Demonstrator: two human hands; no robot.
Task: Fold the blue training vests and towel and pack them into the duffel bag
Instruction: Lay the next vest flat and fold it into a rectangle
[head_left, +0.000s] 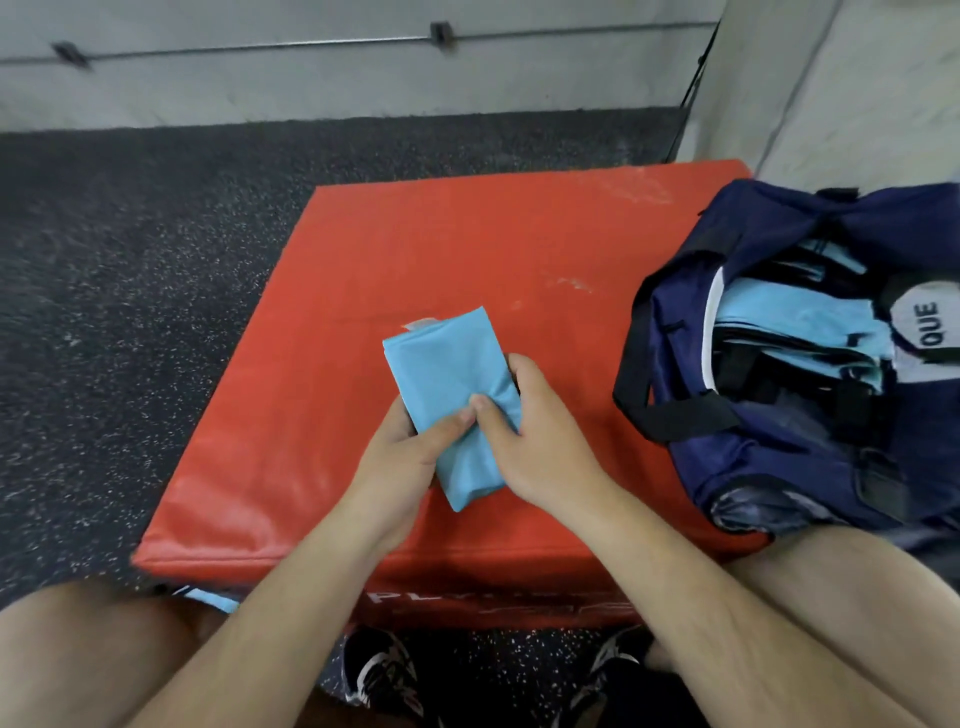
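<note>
Left hand (410, 441) and right hand (540, 431) clamp the folded cloth (447, 364), with the open duffel bag (727, 467) to the right, nearest the right grip.

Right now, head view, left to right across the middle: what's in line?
Floor → red mat → left hand → right hand → duffel. Both hands grip the folded blue cloth, so it's left unordered.

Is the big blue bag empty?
No, the open bag already has folded light blue vests lying inside it.
</note>
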